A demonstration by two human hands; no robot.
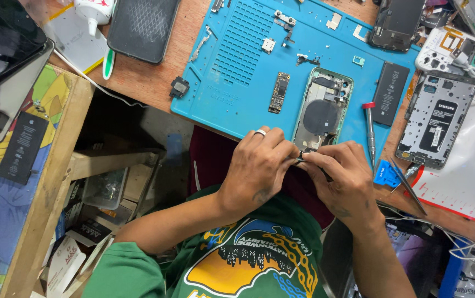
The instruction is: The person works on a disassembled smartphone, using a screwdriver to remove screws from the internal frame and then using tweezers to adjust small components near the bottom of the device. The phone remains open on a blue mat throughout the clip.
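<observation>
Opened phone shell (pixel 322 110) on blue mat (pixel 237 94), just above left hand (pixel 256 168), right hand (pixel 342 174)

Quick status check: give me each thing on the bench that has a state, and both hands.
Green phone housing: opened, face up on the blue mat, insides exposed.
Logic board: removed, lying loose on the mat.
Black battery: out, flat on the mat.
Red-capped screwdriver: lying unused.
Silver phone: back off, internals showing.
Left hand: pinching a small dark part at the housing's bottom edge.
Right hand: pinching the same part.
</observation>
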